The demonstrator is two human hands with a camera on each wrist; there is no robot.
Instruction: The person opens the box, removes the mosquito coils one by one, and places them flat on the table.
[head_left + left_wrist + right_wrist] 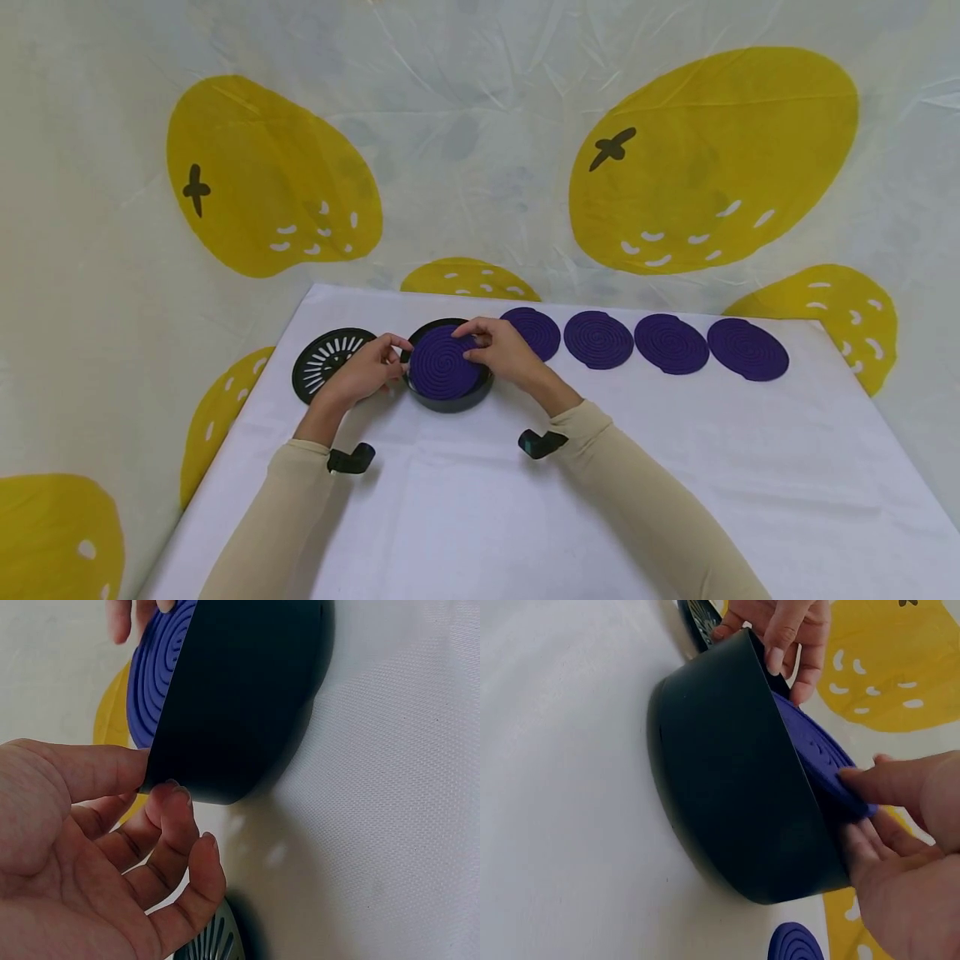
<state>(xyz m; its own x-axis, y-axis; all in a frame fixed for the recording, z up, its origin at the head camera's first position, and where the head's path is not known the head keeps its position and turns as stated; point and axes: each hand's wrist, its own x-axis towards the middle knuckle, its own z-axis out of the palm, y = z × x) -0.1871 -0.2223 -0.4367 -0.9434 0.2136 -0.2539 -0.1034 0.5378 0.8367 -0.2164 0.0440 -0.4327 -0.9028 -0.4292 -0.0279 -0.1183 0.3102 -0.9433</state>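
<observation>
A purple spiral-grooved coaster (444,367) sits tilted in the mouth of a round dark holder (450,406). My right hand (504,353) pinches the coaster's right edge between thumb and fingers, as the right wrist view shows, with its lower fingers close against the holder wall (727,772). On the opposite side, my left hand (362,375) pinches the holder's rim, and its other fingers curl loosely below. In the left wrist view the coaster (154,682) shows past the rim. The holder's inside is mostly hidden.
Just left of the holder lies a black slotted disc (309,367), partly behind my left hand. Purple coasters (598,340) lie in a row to the right along the back of the white-covered table (480,500). A fruit-print cloth (480,167) hangs behind.
</observation>
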